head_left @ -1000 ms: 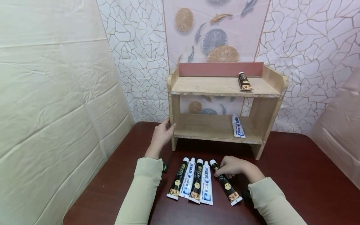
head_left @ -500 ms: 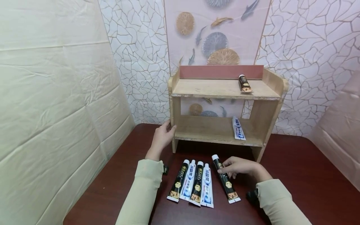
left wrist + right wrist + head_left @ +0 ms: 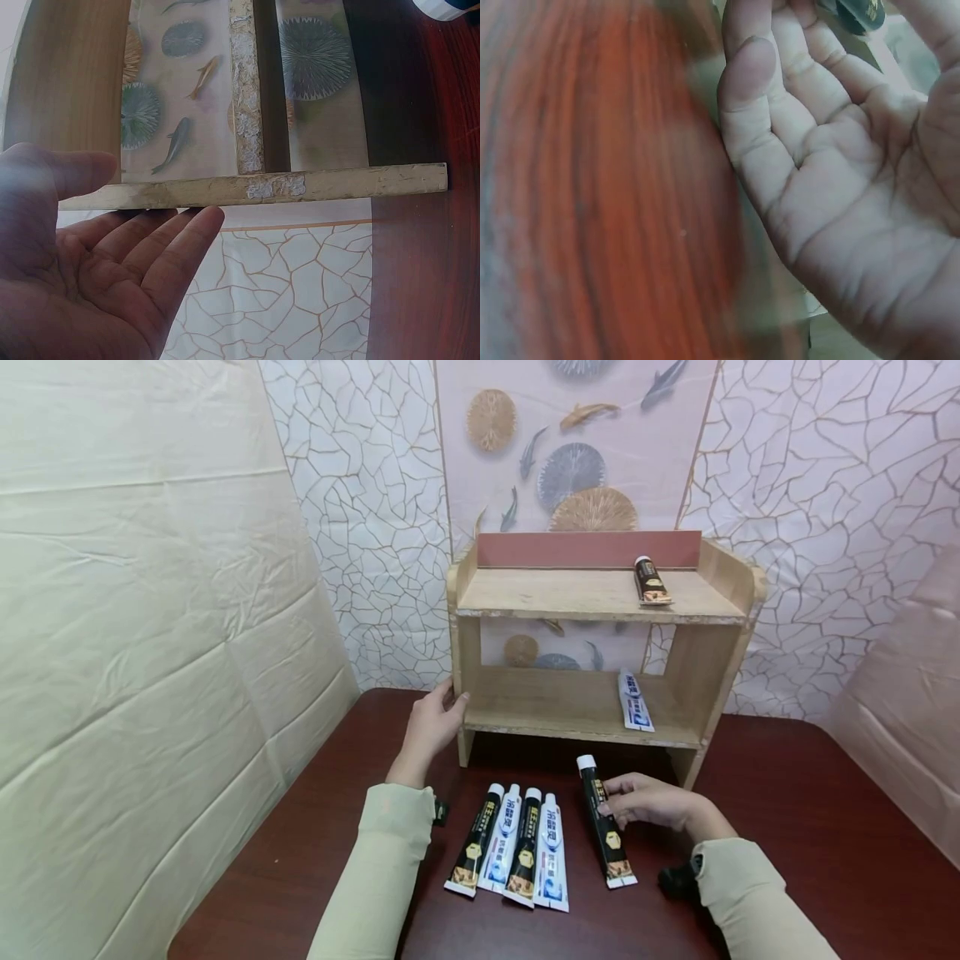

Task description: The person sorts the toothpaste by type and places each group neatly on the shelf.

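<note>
My right hand pinches a black toothpaste tube with a white cap, between thumb and fingers near its upper half. The cap end points toward the shelf and the crimped end toward me. In the right wrist view only a dark bit of the tube shows past the fingers. My left hand grips the left side panel of the small wooden shelf. In the left wrist view its thumb lies on one face of the panel, its fingers on the other.
Several toothpaste tubes, black and white by turns, lie side by side on the dark red table. A black tube lies on the upper board, a white tube on the lower one, both toward the right.
My right hand has lifted the black tube's cap end and brought it forward toward the shelf, turning the tube more upright in view. The left hand has stayed on the shelf's side.
</note>
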Demonstrator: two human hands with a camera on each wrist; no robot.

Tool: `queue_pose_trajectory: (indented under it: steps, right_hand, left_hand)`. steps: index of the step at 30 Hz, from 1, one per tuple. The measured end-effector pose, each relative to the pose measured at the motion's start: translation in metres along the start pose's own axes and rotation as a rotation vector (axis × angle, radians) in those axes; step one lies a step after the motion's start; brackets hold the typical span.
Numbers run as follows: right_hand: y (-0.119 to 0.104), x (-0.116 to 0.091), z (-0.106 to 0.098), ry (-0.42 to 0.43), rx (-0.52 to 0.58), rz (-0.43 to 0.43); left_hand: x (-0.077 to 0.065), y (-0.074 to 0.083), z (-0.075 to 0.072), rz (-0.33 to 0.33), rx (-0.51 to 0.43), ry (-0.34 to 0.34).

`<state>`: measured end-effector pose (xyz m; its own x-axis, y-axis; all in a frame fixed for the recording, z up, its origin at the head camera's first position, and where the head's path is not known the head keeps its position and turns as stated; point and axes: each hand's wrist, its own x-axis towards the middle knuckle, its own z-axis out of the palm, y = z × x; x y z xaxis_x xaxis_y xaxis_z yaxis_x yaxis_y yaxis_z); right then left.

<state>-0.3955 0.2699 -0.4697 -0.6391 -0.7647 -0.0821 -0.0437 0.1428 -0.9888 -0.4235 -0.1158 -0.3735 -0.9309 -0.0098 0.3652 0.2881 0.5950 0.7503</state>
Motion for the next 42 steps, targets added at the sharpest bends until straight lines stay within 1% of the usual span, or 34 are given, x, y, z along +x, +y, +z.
queue_pose_trajectory:
  steps: [5, 13, 26, 31, 38, 42]
  right_hand:
    - [0.006, -0.002, -0.004, 0.033, 0.062, -0.009]
    - [0.009, -0.003, -0.005, 0.031, 0.141, -0.037]
    - [0.002, 0.001, -0.003, 0.05, 0.137, -0.105]
    - [-0.002, 0.003, -0.002, 0.103, 0.134, -0.128]
    - [-0.011, 0.005, 0.004, 0.217, 0.138, -0.149]
    - [-0.016, 0.007, 0.008, 0.251, 0.117, -0.177]
  left_hand:
    - [0.0, 0.0, -0.001, 0.0, 0.0, -0.003]
    - [0.0, 0.001, 0.0, 0.01, -0.002, 0.009]
    - [0.002, -0.001, 0.0, 0.014, 0.004, -0.001]
    - [0.001, 0.0, -0.001, 0.01, 0.008, -0.005]
    - [0.001, 0.0, 0.0, 0.014, 0.01, -0.002]
    - [0.001, 0.0, 0.0, 0.023, 0.014, 0.007]
